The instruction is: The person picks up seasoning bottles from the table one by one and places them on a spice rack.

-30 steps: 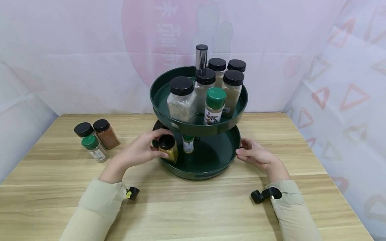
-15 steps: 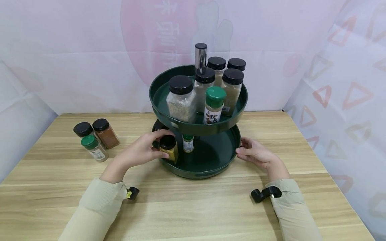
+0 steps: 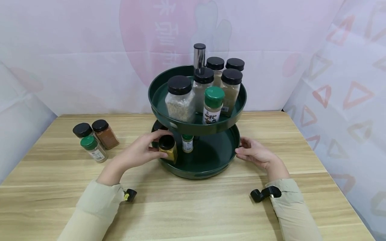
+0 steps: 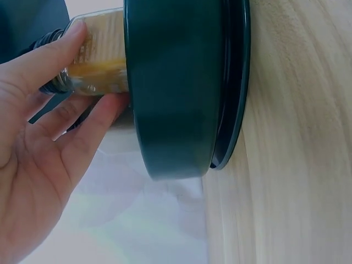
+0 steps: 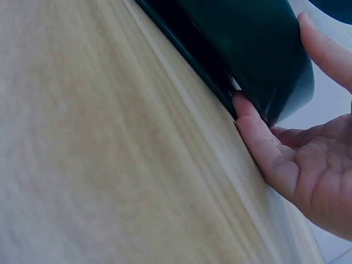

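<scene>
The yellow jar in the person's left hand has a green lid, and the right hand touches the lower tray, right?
Not quite: the lid is black, not green, as the head view shows. The yellow jar is in the left hand, and the right hand does touch the lower tray.

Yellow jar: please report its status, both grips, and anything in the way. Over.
Left grip holds yellow jar; right grip holds lower tray. Jar within its rim, floor contact unclear. Green-capped jar beside, upper tray above: possible obstacles.
</scene>
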A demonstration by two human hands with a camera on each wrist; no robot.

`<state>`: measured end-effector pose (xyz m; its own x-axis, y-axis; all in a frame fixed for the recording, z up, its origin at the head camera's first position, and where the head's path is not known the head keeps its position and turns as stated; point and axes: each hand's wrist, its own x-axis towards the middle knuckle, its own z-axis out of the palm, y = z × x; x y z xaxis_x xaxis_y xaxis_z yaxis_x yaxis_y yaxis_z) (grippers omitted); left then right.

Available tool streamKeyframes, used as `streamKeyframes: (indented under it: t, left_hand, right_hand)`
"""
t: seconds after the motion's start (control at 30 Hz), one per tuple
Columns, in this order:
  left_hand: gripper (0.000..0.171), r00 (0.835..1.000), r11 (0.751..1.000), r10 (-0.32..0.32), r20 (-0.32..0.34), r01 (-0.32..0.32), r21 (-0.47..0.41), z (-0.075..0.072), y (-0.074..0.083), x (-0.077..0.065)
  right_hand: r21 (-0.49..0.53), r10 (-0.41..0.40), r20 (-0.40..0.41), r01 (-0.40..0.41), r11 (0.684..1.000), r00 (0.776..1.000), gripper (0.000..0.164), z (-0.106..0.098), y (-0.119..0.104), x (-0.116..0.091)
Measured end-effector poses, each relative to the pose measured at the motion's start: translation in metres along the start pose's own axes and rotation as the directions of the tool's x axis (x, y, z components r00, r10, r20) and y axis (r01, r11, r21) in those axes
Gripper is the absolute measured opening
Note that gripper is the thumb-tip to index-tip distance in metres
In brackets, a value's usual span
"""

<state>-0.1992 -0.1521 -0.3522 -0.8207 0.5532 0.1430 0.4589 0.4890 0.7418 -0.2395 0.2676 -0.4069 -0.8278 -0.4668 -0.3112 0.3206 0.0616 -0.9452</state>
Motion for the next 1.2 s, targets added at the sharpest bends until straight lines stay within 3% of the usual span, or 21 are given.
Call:
streamKeyframes:
  t: [0.2, 0.37, 0.57, 0.7, 0.87, 0.97, 1.07, 1.2]
  left_hand:
    - [0.056, 0.999, 1.0, 0.015, -0.046, -0.015, -0.001, -0.008, -0.003, -0.01]
    - [0.049, 0.997, 0.999, -0.015, -0.073, 0.017, 0.029, -0.018, -0.003, -0.021]
    - [0.044, 0.984, 0.995, -0.006, -0.175, 0.023, 0.095, -0.03, -0.006, -0.039]
    - [0.042, 0.957, 0.993, 0.034, -0.287, 0.0, 0.118, -0.039, -0.009, -0.052]
    - [0.04, 0.894, 0.99, 0.062, -0.445, 0.003, 0.144, -0.053, -0.015, -0.069]
    - [0.039, 0.859, 0.99, 0.067, -0.507, 0.007, 0.142, -0.061, -0.019, -0.078]
    - [0.036, 0.838, 0.992, 0.034, -0.545, 0.039, 0.122, -0.068, -0.023, -0.086]
    - [0.032, 0.826, 0.984, -0.033, -0.562, 0.125, 0.126, -0.074, -0.03, -0.097]
  right_hand:
    - [-0.002, -0.002, 0.0, 0.002, 1.0, 1.0, 0.089, -0.001, 0.001, 0.0]
    - [-0.01, -0.004, -0.003, 0.004, 1.0, 1.0, 0.091, -0.003, 0.003, 0.001]
    - [-0.029, -0.005, 0.002, 0.005, 1.0, 1.0, 0.093, -0.004, 0.006, 0.003]
    - [-0.033, -0.007, 0.002, 0.007, 0.999, 1.0, 0.092, -0.004, 0.006, 0.004]
    - [-0.033, -0.005, 0.002, 0.005, 0.999, 1.0, 0.091, -0.004, 0.005, 0.005]
    - [-0.034, -0.004, 0.002, 0.004, 0.999, 1.0, 0.092, -0.004, 0.005, 0.005]
    - [-0.035, -0.003, 0.004, 0.003, 0.999, 1.0, 0.092, -0.004, 0.005, 0.004]
    - [-0.03, -0.002, 0.006, 0.002, 1.0, 1.0, 0.093, -0.003, 0.004, 0.004]
